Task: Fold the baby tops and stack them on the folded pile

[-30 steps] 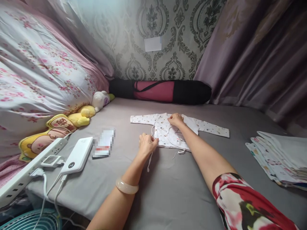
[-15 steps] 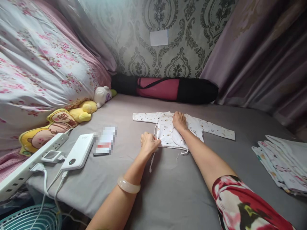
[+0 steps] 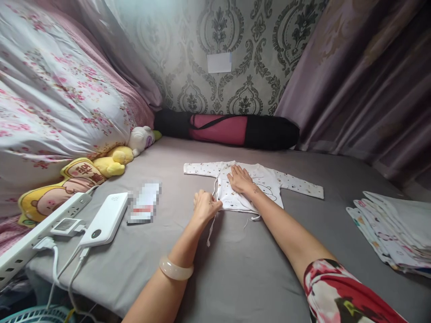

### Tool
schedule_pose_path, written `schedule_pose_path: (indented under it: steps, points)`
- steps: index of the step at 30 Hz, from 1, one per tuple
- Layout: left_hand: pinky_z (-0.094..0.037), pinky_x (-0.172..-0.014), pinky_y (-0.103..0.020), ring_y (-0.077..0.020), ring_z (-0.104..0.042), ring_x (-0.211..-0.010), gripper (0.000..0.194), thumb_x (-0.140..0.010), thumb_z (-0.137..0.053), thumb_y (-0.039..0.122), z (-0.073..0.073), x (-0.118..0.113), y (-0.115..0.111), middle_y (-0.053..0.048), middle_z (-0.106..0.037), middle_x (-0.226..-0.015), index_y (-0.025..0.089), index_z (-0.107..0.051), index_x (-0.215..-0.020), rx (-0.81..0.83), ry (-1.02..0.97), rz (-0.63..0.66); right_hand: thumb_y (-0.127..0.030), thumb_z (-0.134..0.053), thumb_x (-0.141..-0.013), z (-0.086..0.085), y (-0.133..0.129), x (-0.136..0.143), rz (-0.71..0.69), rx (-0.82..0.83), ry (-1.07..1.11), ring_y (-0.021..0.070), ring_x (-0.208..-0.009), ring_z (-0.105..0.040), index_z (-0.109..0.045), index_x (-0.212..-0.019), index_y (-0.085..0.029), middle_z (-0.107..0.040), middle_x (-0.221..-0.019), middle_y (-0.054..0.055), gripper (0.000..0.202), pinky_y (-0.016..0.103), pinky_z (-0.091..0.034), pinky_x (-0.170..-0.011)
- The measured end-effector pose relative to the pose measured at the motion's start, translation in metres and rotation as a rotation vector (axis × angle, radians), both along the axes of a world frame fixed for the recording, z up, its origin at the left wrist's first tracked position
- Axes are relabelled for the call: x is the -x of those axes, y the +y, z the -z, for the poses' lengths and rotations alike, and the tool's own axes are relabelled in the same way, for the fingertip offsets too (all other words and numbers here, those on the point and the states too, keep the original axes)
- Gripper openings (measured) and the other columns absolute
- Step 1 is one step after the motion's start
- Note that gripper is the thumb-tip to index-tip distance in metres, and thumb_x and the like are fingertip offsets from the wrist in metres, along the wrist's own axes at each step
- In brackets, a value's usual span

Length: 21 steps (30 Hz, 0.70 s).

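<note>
A small white baby shirt [image 3: 269, 190] with a fine print and a bear outline lies spread on the grey sheet, both sleeves stretched sideways. My left hand [image 3: 206, 205] is closed on the shirt's lower left corner, fingers pinched at the hem. One white tie string [image 3: 210, 233] hangs down beside that hand onto the sheet. Flat on the upper chest of the shirt rests my right hand [image 3: 240, 180], its fingers stretched out. Another tie [image 3: 256, 218] sticks out below the hem, near my right forearm.
A stack of folded baby clothes [image 3: 393, 229] lies at the right. To the left are a white power bank [image 3: 105, 220], a blurred phone [image 3: 145, 202], a power strip [image 3: 43, 233] with cables, and plush toys [image 3: 111, 163]. A black and pink long bag [image 3: 218, 130] lies along the wall.
My right hand has slid left over the shirt's chest and its fingers have flattened out, uncovering more of the bear print. My left hand keeps its pinch at the corner. The view has shifted slightly.
</note>
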State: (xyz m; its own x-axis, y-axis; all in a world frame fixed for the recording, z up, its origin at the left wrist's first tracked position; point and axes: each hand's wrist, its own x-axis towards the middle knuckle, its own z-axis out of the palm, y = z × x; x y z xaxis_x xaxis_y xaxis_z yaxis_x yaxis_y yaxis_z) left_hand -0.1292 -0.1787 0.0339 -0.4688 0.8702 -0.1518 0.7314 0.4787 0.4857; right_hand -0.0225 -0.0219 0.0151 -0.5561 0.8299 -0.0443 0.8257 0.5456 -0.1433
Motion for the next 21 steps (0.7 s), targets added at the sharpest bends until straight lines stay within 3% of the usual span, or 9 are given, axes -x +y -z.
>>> schedule_pose_path:
  steps: [4,10,15,18,21]
  points:
    - [-0.041,-0.087,-0.032,-0.0293,-0.054,-0.108,0.013,-0.074,-0.058,0.028,0.0,0.001,0.001,-0.013,-0.062,-0.104,0.019,-0.066,-0.07,0.005,-0.001,0.0,-0.041,-0.024,-0.101,-0.009,0.007,0.015,0.005,-0.046,0.008,0.0264,-0.145,-0.024,-0.039,-0.146,-0.004,-0.033,-0.155,0.02,0.06,0.044,-0.001,-0.119]
    - [-0.041,-0.091,-0.033,-0.0285,-0.053,-0.108,0.014,-0.074,-0.058,0.03,0.001,0.002,0.001,-0.012,-0.062,-0.105,0.019,-0.066,-0.072,-0.002,-0.025,0.02,-0.047,-0.018,-0.101,0.004,0.021,0.035,0.045,0.054,0.032,0.0259,-0.149,-0.008,-0.02,-0.152,0.001,-0.014,-0.161,0.018,0.07,0.04,-0.004,-0.12]
    - [-0.042,-0.088,-0.032,-0.0291,-0.054,-0.108,0.018,-0.074,-0.062,0.034,-0.002,0.006,0.001,-0.012,-0.064,-0.101,0.018,-0.065,-0.068,-0.002,-0.028,0.04,-0.047,-0.018,-0.101,0.007,0.033,0.036,0.046,0.114,0.057,0.0259,-0.15,-0.005,-0.018,-0.153,0.0,-0.01,-0.162,0.017,0.07,0.041,-0.003,-0.12]
    - [-0.043,-0.082,-0.032,-0.0287,-0.058,-0.1,0.032,-0.077,-0.062,0.046,-0.005,0.015,0.001,-0.011,-0.066,-0.083,0.018,-0.063,-0.062,0.019,-0.092,0.104,-0.043,-0.019,-0.101,-0.005,0.037,0.028,0.011,0.2,0.116,0.024,-0.149,-0.014,-0.026,-0.151,-0.004,-0.018,-0.161,0.016,0.064,0.038,-0.012,-0.119]
    - [-0.043,-0.079,-0.032,-0.0252,-0.061,-0.09,0.034,-0.086,-0.053,0.044,-0.005,0.028,0.002,-0.009,-0.065,-0.076,0.018,-0.065,-0.068,-0.001,-0.141,0.09,-0.031,-0.031,-0.1,-0.019,0.022,0.015,-0.016,0.135,0.213,0.0217,-0.142,-0.031,-0.042,-0.143,-0.008,-0.036,-0.154,0.015,0.05,0.031,-0.024,-0.114]
